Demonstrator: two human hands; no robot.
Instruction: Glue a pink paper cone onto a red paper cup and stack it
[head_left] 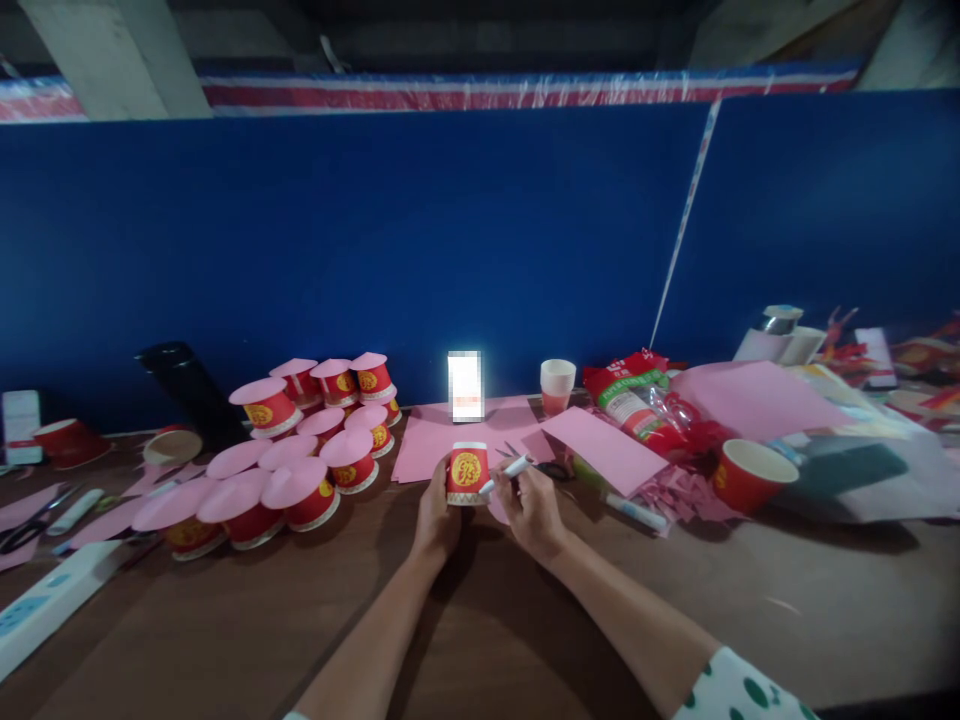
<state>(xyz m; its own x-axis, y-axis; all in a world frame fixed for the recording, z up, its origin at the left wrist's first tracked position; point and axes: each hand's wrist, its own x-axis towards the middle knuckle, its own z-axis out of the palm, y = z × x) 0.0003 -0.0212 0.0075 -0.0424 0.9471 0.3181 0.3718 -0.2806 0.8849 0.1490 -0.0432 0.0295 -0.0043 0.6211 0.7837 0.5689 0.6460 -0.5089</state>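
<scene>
In the head view, my left hand (437,515) is wrapped around the side of a red paper cup (467,472) with a gold round emblem and a pale zigzag band along its lower edge. Just right of the cup, my right hand (535,512) pinches a white pen-shaped tube (516,466). The tube's tip points at the cup's lower right side; whether it touches is too small to tell. A piece of pink paper (498,509) shows below the right fingers. Scissors (551,468) lie partly hidden behind that hand.
Several red cups topped with pink paper cones (296,485) stand to the left, near a black bottle (187,385) and a power strip (56,600). A lit phone (466,388) stands ahead on pink sheets (424,440). Rightward are stacked white cups (557,380), a red-green packet (637,400) and another red cup (754,475).
</scene>
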